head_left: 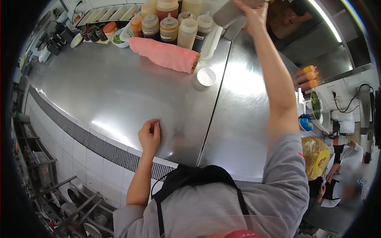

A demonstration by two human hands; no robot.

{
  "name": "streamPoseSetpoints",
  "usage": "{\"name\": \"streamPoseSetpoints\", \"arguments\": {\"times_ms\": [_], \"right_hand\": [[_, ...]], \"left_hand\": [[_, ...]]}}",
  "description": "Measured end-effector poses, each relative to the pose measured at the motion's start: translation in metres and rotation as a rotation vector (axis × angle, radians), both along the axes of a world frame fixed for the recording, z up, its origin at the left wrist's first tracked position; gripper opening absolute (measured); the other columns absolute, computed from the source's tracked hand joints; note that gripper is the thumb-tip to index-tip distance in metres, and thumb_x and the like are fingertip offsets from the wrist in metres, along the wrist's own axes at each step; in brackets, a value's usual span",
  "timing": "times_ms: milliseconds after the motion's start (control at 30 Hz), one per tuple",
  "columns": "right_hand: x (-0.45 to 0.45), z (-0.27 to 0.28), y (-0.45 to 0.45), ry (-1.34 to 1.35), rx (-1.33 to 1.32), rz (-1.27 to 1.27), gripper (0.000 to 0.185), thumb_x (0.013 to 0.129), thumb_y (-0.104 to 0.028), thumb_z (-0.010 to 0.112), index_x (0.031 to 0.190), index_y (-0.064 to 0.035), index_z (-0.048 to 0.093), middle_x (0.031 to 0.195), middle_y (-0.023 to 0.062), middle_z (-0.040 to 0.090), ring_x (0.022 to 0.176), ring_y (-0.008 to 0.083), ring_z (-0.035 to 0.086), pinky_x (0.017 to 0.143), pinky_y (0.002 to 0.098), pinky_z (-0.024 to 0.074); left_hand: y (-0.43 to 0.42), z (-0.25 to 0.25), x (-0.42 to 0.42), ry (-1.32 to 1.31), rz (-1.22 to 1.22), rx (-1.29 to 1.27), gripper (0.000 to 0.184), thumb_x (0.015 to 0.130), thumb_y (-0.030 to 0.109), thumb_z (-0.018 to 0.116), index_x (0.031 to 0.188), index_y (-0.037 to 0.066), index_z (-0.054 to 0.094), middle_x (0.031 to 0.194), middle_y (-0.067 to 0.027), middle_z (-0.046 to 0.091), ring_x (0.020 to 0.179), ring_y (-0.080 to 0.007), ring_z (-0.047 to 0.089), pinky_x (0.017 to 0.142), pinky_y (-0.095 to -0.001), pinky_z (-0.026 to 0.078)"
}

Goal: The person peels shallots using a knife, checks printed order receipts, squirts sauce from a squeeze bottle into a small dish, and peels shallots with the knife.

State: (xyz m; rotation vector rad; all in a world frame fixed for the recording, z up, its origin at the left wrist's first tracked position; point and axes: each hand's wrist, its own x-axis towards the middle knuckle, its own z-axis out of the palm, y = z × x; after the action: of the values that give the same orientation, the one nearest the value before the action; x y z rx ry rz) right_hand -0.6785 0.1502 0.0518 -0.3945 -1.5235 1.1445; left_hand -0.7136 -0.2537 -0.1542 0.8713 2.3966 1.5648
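"Where was the container, from where you stood?"

"The grey container (229, 16) was up at the far side of the counter (99, 85), just right of the squeeze bottles (169, 29). The right hand (256, 15) had its fingers wrapped on it, at the end of a long, stretched arm."

"And the left hand (150, 135)?"

"Near the front edge, fingers loosely curled, thumb against the forefinger. I saw nothing in it, though something small could have been tucked inside; I couldn't tell. Nor could I say whether it touched the steel."

"How would you have wanted that container handled?"

"With a firm grip, I'd say, since it looked tilted and the arm was so far out. It called for a slow wrist and a path clear of the bottle nozzles. The pink cloth (160, 54) and the small white bowl (206, 77) were near that side too, so a low swing could have clipped them. A step closer would probably have made the reach steadier."

"What couldn't you make out?"

"The top of the grip was cut off, and the container was blurred. I couldn't see what was inside it, or whether it rested on anything. Some bottles at the back were cut off as well, and the co-worker (351, 155) over to the far right was a blur."
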Motion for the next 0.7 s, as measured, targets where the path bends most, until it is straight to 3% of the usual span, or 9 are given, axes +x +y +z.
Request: {"name": "streamPoseSetpoints", "arguments": {"times_ms": [100, 133, 167, 200, 267, 367, 400, 567, 700], "right_hand": [[0.048, 0.028, -0.01, -0.072, 0.123, -0.086, 0.061, 0.064, -0.004, 0.07, 0.112, -0.0075, 0.034, 0.1, 0.0099, 0.05, 0.093, 0.0192, 0.05, 0.082, 0.0337, 0.0425], [0.061, 0.027, -0.018, -0.095, 0.094, -0.154, 0.064, 0.063, -0.014, 0.072, 0.113, -0.0042, 0.034, 0.102, 0.0106, 0.051, 0.093, 0.0196, 0.052, 0.081, 0.0334, 0.043], [0.074, 0.022, -0.024, -0.116, 0.065, -0.225, 0.069, 0.063, -0.023, 0.074, 0.114, -0.001, 0.034, 0.104, 0.0112, 0.053, 0.093, 0.0201, 0.053, 0.081, 0.0331, 0.0434], [0.091, 0.013, -0.026, -0.118, 0.066, -0.237, 0.069, 0.063, -0.023, 0.074, 0.114, -0.001, 0.034, 0.104, 0.0112, 0.053, 0.093, 0.0201, 0.053, 0.081, 0.0331, 0.0434], [0.126, -0.019, -0.027, -0.477, 0.222, -0.199, 0.076, 0.058, -0.024, 0.078, 0.115, 0.0004, 0.034, 0.106, 0.0142, 0.052, 0.095, 0.02, 0.052, 0.08, 0.0326, 0.0439], [0.153, -0.068, -0.064, -0.71, 0.219, -0.138, 0.078, 0.056, -0.021, 0.078, 0.12, -0.0089, 0.036, 0.108, 0.0135, 0.052, 0.1, 0.0229, 0.051, 0.082, 0.0339, 0.0429], [0.159, -0.068, -0.083, -0.949, 0.185, -0.187, 0.083, 0.056, -0.02, 0.077, 0.124, -0.0081, 0.033, 0.11, 0.0163, 0.051, 0.103, 0.0256, 0.051, 0.083, 0.0326, 0.0422], [0.176, -0.106, -0.1, -1.491, 0.29, -0.131, 0.083, 0.058, -0.023, 0.072, 0.13, -0.0195, 0.03, 0.101, 0.0171, 0.053, 0.094, 0.0315, 0.053, 0.081, 0.0365, 0.0432], [0.176, -0.115, -0.095, -1.675, 0.443, -0.171, 0.079, 0.06, -0.025, 0.07, 0.128, -0.025, 0.03, 0.098, 0.0141, 0.054, 0.091, 0.0298, 0.055, 0.075, 0.0383, 0.0453]], "left_hand": [[0.036, 0.0, -0.005, -0.584, -0.159, 0.159, 0.018, 0.084, 0.012, 0.05, 0.097, 0.001, 0.057, 0.074, -0.0065, 0.06, 0.054, -0.0097, 0.053, 0.047, -0.0209, 0.04], [0.06, 0.005, -0.002, -0.843, -0.215, 0.227, 0.022, 0.085, 0.015, 0.048, 0.102, 0.002, 0.055, 0.076, -0.0075, 0.061, 0.056, -0.0106, 0.054, 0.047, -0.0209, 0.041], [0.084, 0.007, 0.0, -0.867, -0.28, 0.204, 0.027, 0.087, 0.019, 0.047, 0.107, 0.003, 0.052, 0.077, -0.0086, 0.06, 0.057, -0.011, 0.055, 0.048, -0.0215, 0.043], [0.108, 0.008, 0.002, -0.889, -0.346, 0.182, 0.031, 0.088, 0.023, 0.045, 0.112, 0.004, 0.049, 0.078, -0.0096, 0.06, 0.059, -0.0115, 0.056, 0.049, -0.0221, 0.045], [0.15, 0.01, 0.009, -0.908, -0.356, 0.148, 0.032, 0.089, 0.023, 0.043, 0.114, 0.004, 0.047, 0.079, -0.0123, 0.06, 0.061, -0.0154, 0.059, 0.051, -0.0231, 0.047], [0.187, 0.013, 0.011, -0.897, -0.378, 0.081, 0.03, 0.089, 0.021, 0.041, 0.113, 0.004, 0.048, 0.08, -0.0137, 0.06, 0.063, -0.0178, 0.06, 0.051, -0.0241, 0.048], [0.195, 0.013, 0.01, -0.893, -0.393, 0.082, 0.03, 0.089, 0.021, 0.041, 0.113, 0.004, 0.048, 0.08, -0.0137, 0.06, 0.063, -0.0178, 0.06, 0.051, -0.0241, 0.048], [0.223, 0.003, 0.018, -0.885, -0.346, 0.114, 0.029, 0.089, 0.017, 0.039, 0.112, 0.001, 0.048, 0.079, -0.0134, 0.06, 0.064, -0.0193, 0.062, 0.051, -0.0251, 0.049], [0.24, 0.006, 0.025, -0.836, -0.362, 0.13, 0.031, 0.089, 0.015, 0.039, 0.114, 0.0, 0.047, 0.078, -0.0128, 0.06, 0.062, -0.019, 0.062, 0.048, -0.0233, 0.049]]}}
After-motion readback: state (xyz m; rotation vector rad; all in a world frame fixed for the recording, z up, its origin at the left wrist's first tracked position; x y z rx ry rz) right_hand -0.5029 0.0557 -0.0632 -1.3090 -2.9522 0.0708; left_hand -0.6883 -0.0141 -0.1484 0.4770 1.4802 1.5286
